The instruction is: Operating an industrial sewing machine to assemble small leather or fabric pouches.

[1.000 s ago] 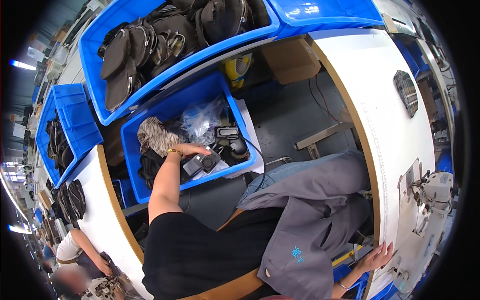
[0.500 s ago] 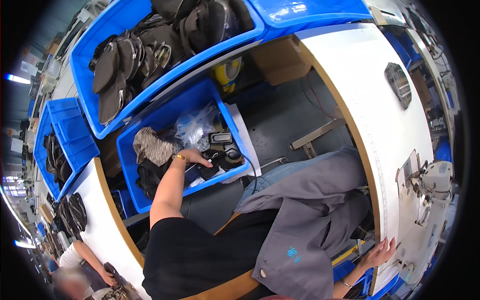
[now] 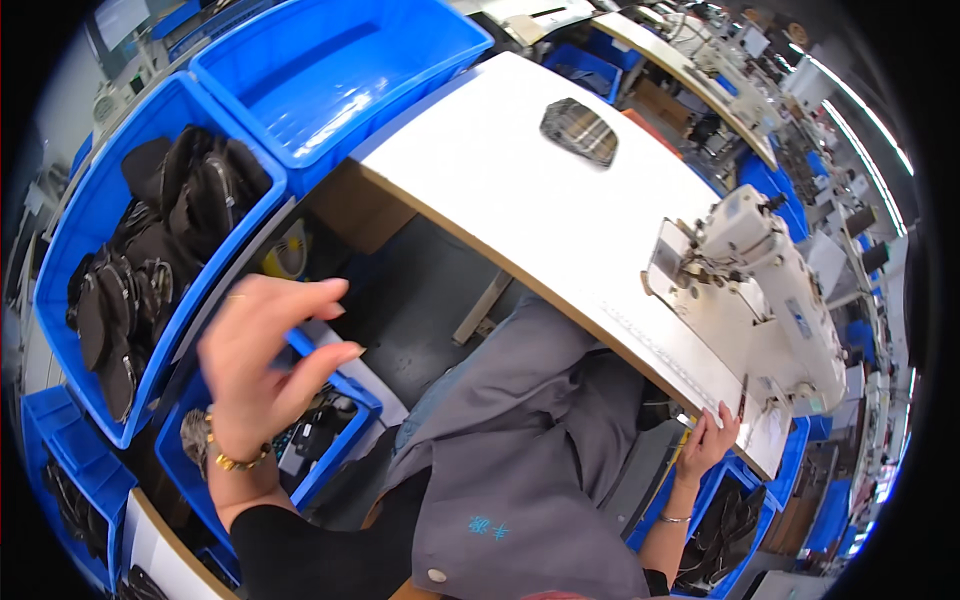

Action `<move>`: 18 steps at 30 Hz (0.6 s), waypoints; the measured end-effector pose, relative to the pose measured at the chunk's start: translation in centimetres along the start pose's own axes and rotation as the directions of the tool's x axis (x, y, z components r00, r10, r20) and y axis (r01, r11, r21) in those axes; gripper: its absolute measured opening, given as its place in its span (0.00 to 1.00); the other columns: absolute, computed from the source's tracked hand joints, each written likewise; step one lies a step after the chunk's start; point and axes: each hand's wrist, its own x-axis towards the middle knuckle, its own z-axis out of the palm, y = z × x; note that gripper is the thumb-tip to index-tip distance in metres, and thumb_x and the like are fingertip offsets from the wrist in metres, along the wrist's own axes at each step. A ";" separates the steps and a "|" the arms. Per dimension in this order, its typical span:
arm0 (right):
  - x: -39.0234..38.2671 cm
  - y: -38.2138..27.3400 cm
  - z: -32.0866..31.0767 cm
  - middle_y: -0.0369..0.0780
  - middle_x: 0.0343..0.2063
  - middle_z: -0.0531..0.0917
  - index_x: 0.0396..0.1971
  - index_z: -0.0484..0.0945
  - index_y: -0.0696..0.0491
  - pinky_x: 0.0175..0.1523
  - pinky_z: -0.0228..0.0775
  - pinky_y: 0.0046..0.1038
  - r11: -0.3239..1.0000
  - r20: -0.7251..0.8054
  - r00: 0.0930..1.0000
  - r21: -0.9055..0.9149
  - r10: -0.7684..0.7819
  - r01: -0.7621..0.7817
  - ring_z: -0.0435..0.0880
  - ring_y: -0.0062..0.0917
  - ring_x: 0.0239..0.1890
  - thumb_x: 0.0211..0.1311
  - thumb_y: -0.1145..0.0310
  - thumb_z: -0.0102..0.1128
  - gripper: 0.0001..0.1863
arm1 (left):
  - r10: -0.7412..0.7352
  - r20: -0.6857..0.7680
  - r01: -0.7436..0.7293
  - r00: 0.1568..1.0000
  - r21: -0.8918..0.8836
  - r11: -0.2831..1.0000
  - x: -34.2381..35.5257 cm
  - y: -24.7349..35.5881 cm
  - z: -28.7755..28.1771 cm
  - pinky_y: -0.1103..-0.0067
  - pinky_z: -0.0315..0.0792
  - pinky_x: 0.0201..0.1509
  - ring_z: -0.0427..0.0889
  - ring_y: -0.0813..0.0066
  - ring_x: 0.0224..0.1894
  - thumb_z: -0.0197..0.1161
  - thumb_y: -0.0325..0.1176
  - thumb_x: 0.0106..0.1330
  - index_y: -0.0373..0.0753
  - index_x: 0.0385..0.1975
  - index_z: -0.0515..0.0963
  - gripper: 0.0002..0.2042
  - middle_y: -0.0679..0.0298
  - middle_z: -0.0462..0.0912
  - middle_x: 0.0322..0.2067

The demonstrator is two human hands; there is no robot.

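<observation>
My left hand (image 3: 262, 355) is raised, its thumb and fingers apart with nothing between them. Below it stands a blue bin (image 3: 325, 475) with dark items and a patterned cloth (image 3: 195, 438), partly hidden by the hand and arm. My right hand (image 3: 708, 445) rests at the edge of the white worktable (image 3: 460, 150), fingers stretched out. A thin dark stick-like thing (image 3: 743, 392) is close to its fingertips; I cannot make out its kind. On the tabletop lie a plaid cloth piece (image 3: 580, 132) and, beyond my right hand, a white sewing machine (image 3: 765, 270).
At the left, a large blue tub (image 3: 150, 385) holds several dark brown pouch-like pieces (image 3: 185, 200). Beside it sits another blue tub (image 3: 345, 85). A yellow fan (image 3: 288, 255) is under the table side. More blue bins with dark pieces (image 3: 725, 530) stand at lower right.
My left hand has come up out of the blue bin, fingers spread. The view has swung right, bringing the sewing machine further in. My right hand stays by the table edge.
</observation>
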 end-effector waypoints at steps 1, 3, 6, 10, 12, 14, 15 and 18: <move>-0.7 0.1 -0.3 0.48 0.50 0.78 0.39 0.82 0.56 0.69 0.51 0.47 1.000 -0.005 1.000 -0.012 0.026 -0.026 0.74 0.40 0.56 0.60 0.75 0.55 0.10 | 0.115 -0.150 -0.123 0.982 -0.042 0.992 1.8 2.3 -0.5 0.75 0.72 0.35 0.78 0.70 0.31 0.75 0.37 0.50 0.37 0.41 0.81 0.20 0.63 0.81 0.26; -1.1 0.3 -0.9 0.48 0.50 0.78 0.39 0.82 0.56 0.69 0.51 0.47 0.999 -0.025 0.998 -0.019 0.050 -0.051 0.74 0.40 0.56 0.60 0.75 0.55 0.10 | 0.421 -0.370 -0.472 0.828 -0.054 0.880 3.9 4.0 -2.4 0.76 0.69 0.33 0.74 0.69 0.29 0.72 0.43 0.54 0.31 0.39 0.78 0.22 0.60 0.78 0.28; -2.8 0.7 -2.5 0.48 0.50 0.77 0.39 0.82 0.57 0.68 0.52 0.48 0.991 -0.052 0.992 -0.064 0.111 -0.114 0.73 0.40 0.55 0.60 0.75 0.55 0.10 | 0.591 -0.565 -0.763 0.576 -0.113 0.637 6.3 5.0 -3.0 0.75 0.68 0.33 0.72 0.67 0.29 0.67 0.43 0.63 0.25 0.39 0.76 0.22 0.57 0.76 0.29; -5.7 1.1 -4.9 0.48 0.50 0.78 0.39 0.81 0.58 0.67 0.54 0.49 0.971 -0.118 0.980 -0.159 0.162 -0.179 0.74 0.41 0.54 0.60 0.74 0.55 0.09 | 0.581 -0.590 -0.782 0.561 -0.146 0.606 8.6 6.3 -2.2 0.76 0.67 0.31 0.72 0.68 0.28 0.67 0.41 0.62 0.26 0.39 0.75 0.20 0.58 0.75 0.29; -7.9 1.7 -5.9 0.49 0.49 0.78 0.38 0.81 0.58 0.66 0.54 0.49 0.947 -0.130 0.965 -0.203 0.226 -0.249 0.74 0.41 0.53 0.61 0.74 0.55 0.09 | 0.566 -0.597 -0.775 0.569 -0.159 0.611 9.7 7.7 -1.0 0.77 0.67 0.30 0.71 0.69 0.28 0.67 0.40 0.62 0.26 0.39 0.74 0.20 0.58 0.75 0.29; -9.6 1.7 -6.8 0.49 0.49 0.78 0.37 0.81 0.59 0.66 0.55 0.49 0.915 -0.159 0.944 -0.244 0.288 -0.321 0.74 0.42 0.53 0.63 0.73 0.54 0.09 | 0.555 -0.599 -0.767 0.577 -0.165 0.619 10.3 8.9 -0.5 0.77 0.66 0.30 0.71 0.70 0.28 0.67 0.38 0.61 0.27 0.39 0.73 0.19 0.59 0.74 0.29; -10.6 1.8 -7.2 0.49 0.49 0.78 0.38 0.81 0.59 0.67 0.54 0.48 0.904 -0.161 0.937 -0.256 0.310 -0.343 0.73 0.43 0.54 0.64 0.73 0.53 0.09 | 0.549 -0.601 -0.762 0.581 -0.165 0.626 10.2 9.1 -0.8 0.78 0.66 0.29 0.70 0.70 0.27 0.67 0.38 0.60 0.27 0.39 0.72 0.19 0.59 0.74 0.29; -12.2 1.9 -8.5 0.49 0.50 0.78 0.39 0.81 0.59 0.67 0.53 0.47 0.879 -0.173 0.920 -0.279 0.351 -0.387 0.72 0.44 0.56 0.65 0.73 0.53 0.09 | 0.518 -0.610 -0.737 0.600 -0.171 0.654 9.5 9.9 -0.9 0.79 0.65 0.28 0.70 0.71 0.27 0.68 0.36 0.59 0.28 0.38 0.71 0.18 0.60 0.74 0.29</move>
